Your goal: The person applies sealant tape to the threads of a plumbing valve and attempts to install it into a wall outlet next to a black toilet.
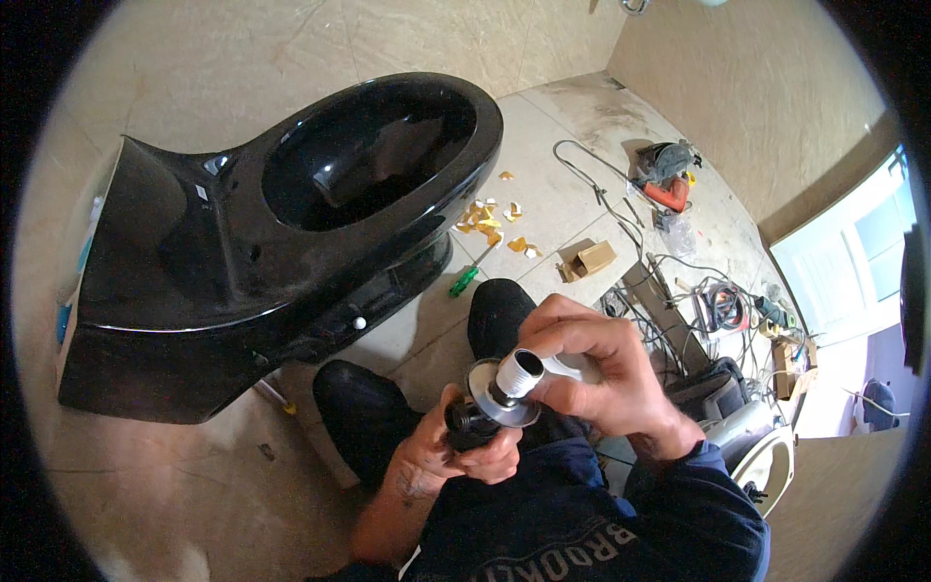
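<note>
the left hand (436, 441) clasps a black fitting (467, 424), its white threaded end (521, 374) angled toward the right hand (611, 378), pinched on a white strip (562, 367) just beside.

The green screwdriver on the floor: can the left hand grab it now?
Probably not: the left hand is busy gripping the black fitting, and the green screwdriver lies just beyond the person's right knee.

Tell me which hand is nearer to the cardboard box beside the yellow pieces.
Right. The right hand is below the box in the picture; the left hand, holding the black fitting, is farther down and left.
</note>
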The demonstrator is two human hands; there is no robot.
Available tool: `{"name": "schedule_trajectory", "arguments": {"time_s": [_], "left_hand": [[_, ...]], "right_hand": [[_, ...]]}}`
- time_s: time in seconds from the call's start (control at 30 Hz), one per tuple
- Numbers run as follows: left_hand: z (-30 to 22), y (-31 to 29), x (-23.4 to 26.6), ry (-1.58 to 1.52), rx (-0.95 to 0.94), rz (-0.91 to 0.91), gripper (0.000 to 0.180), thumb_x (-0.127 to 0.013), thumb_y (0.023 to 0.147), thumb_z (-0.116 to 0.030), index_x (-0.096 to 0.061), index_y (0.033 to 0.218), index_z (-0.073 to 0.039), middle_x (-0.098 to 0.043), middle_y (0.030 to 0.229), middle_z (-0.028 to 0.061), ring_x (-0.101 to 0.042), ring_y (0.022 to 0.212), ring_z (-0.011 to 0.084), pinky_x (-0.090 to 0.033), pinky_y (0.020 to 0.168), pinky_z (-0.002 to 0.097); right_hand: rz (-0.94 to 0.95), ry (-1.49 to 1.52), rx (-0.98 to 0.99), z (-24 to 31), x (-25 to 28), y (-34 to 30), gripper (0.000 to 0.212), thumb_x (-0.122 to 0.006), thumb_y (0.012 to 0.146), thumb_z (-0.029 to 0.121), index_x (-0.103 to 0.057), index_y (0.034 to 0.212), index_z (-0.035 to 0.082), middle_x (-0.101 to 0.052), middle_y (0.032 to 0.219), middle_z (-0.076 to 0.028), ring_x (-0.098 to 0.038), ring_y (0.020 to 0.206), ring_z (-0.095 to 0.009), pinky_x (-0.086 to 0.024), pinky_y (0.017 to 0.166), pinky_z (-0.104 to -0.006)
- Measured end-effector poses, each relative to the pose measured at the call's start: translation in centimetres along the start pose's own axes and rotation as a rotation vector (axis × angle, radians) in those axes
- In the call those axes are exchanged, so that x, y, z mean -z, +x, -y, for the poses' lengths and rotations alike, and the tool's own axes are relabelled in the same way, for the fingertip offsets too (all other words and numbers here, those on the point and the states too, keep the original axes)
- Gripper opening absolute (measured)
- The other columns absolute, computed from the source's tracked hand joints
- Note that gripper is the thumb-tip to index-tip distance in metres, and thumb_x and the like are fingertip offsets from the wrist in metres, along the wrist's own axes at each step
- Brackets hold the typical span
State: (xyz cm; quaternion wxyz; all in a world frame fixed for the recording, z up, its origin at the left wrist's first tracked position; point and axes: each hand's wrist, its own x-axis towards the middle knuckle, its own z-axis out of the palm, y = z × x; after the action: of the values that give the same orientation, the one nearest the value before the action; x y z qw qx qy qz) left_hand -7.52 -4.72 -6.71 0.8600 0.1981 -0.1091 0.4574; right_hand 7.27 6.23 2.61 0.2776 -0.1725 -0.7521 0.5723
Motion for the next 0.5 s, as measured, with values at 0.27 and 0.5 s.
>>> {"name": "schedule_trajectory", "arguments": {"time_s": [0.27, 0.5], "left_hand": [[0.0, -0.3, -0.7, 0.305, -0.102, -0.293, 0.067, -0.039, 0.087, -0.072, -0.049, 0.075, -0.007, -0.035, 0.053, -0.0050, -0.030, 0.044, 0.0063, -0.022, 0.043, 0.0231], [1.1, -0.7, -1.1, 0.530, -0.233, -0.482, 0.057, -0.045, 0.093, -0.057, -0.051, 0.081, -0.002, -0.045, 0.061, -0.0008, -0.034, 0.048, 0.0066, -0.027, 0.045, 0.0228]], "right_hand": [[-0.014, -0.001, -0.063, -0.2, 0.7, 0.0, 0.029, -0.075, 0.072, 0.013, -0.067, 0.096, -0.001, -0.061, 0.091, -0.009, -0.058, 0.089, -0.018, -0.044, 0.080, -0.0288], [0.013, -0.105, -0.001, -0.1, 0.8, 0.5, 0.025, -0.076, 0.073, 0.013, -0.068, 0.090, -0.001, -0.062, 0.090, -0.009, -0.059, 0.087, -0.019, -0.045, 0.079, -0.0298]]}}
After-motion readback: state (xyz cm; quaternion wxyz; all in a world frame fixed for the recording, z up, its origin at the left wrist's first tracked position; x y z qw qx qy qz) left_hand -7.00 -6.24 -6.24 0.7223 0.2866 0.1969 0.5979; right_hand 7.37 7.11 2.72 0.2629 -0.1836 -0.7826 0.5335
